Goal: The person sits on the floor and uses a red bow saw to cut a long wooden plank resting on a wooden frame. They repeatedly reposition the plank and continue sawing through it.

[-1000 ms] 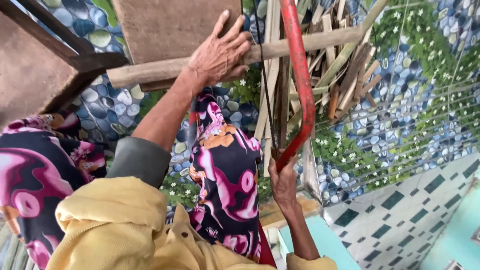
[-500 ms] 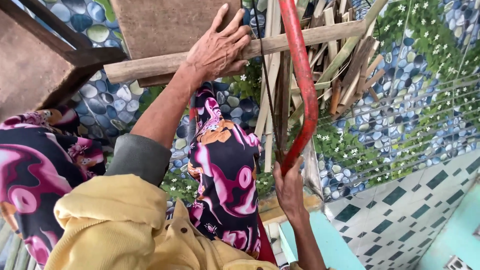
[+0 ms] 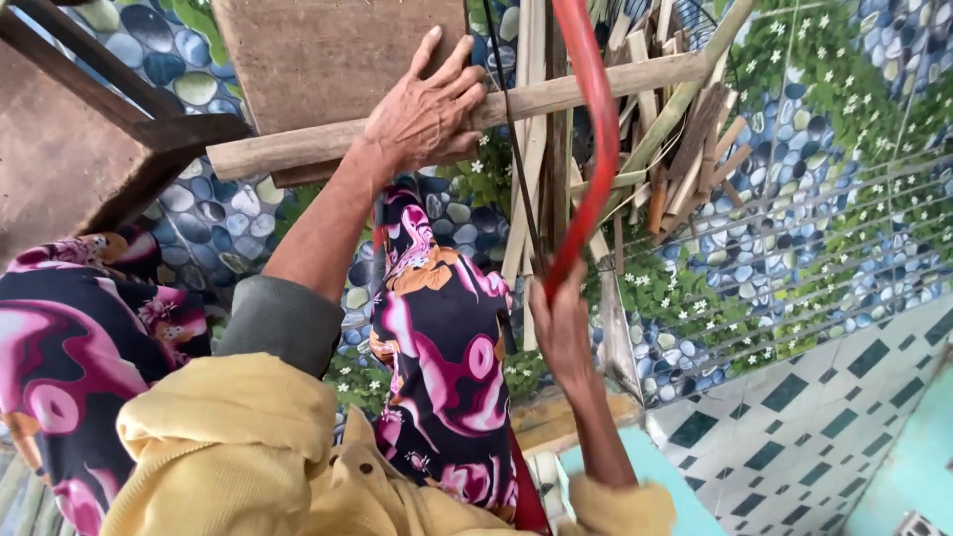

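My left hand [image 3: 422,114] presses a long pale wooden stick [image 3: 278,154] down onto a brown wooden board [image 3: 328,50], fingers spread over both. My right hand [image 3: 561,328] grips the lower end of a red bow saw [image 3: 596,119]. Its thin dark blade [image 3: 511,129] crosses the stick just right of my left hand. My knee in pink and black patterned cloth [image 3: 442,347] sits below the stick.
A pile of cut wood strips and offcuts [image 3: 685,169] lies beyond the saw on the pebble-and-flower patterned floor [image 3: 814,199]. A dark wooden stool [image 3: 69,159] stands at the left. White and green diamond tiles [image 3: 814,437] fill the lower right.
My right hand has moved the saw a little further up across the stick. My left hand stays pressed on the stick.
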